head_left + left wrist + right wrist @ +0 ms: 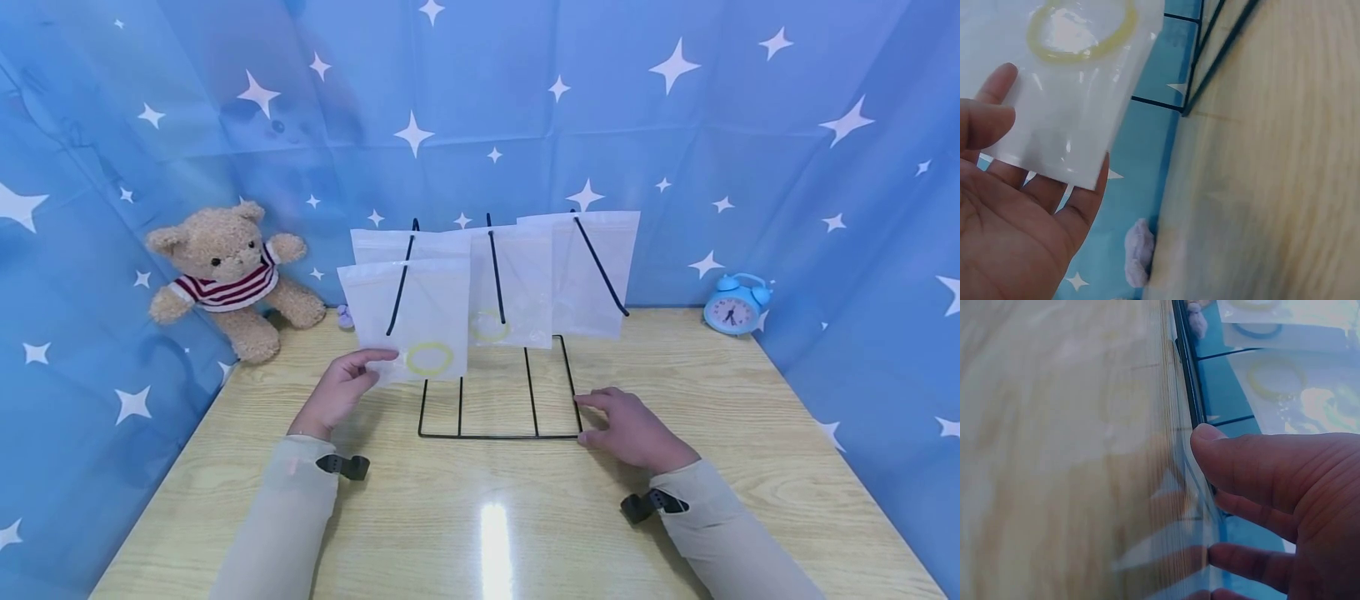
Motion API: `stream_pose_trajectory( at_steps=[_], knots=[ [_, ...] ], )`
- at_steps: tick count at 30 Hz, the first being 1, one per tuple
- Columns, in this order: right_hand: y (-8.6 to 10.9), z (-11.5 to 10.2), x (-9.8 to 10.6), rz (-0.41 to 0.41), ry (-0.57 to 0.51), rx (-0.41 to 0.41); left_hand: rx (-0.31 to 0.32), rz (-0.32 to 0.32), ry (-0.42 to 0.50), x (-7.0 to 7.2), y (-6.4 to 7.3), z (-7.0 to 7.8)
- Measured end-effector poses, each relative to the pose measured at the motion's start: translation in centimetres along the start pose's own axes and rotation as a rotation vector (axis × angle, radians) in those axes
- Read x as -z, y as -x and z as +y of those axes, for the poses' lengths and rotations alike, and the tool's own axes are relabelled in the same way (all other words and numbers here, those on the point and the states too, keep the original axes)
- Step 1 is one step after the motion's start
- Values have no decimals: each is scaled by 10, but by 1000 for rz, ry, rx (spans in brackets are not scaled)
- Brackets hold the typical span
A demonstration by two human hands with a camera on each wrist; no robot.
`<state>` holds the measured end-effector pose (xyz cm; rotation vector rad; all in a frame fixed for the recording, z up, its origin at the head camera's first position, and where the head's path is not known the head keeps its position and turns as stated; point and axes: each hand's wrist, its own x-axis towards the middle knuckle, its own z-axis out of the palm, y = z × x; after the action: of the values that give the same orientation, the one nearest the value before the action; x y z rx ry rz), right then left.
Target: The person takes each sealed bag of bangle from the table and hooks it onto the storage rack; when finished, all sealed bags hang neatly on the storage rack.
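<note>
A black wire rack (498, 437) stands on the table with three prongs. From its left prong hangs a clear zip bag (405, 304) holding a yellow ring (430, 358); another bag (375, 242) shows behind it. More bags hang from the middle prong (532, 283) and the right prong (607, 250). My left hand (345, 387) touches the front bag's lower left corner with loosely extended fingers; in the left wrist view, some fingers (1088, 200) lie behind its bottom edge. My right hand (630, 425) holds the rack's right base bar near the front corner, thumb (1213, 440) against it.
A teddy bear (225, 258) in a striped sweater sits at the back left. A small purple object (344, 317) lies beside it. At the back right stands a blue alarm clock (735, 307). A blue star-patterned curtain (480, 92) surrounds the wooden table (420, 517).
</note>
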<state>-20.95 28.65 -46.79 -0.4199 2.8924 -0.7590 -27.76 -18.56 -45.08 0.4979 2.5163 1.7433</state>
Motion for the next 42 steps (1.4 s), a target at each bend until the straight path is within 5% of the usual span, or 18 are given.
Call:
stream_pose_trajectory(
  at_steps=[21,42],
  knots=[
    [1,-4,2,-19,-15,-32,30,-58,150,-9,-8,-22],
    [-1,-4,-2,-16,-39,-53,32,-29,321,-5,-4,-32]
  ],
)
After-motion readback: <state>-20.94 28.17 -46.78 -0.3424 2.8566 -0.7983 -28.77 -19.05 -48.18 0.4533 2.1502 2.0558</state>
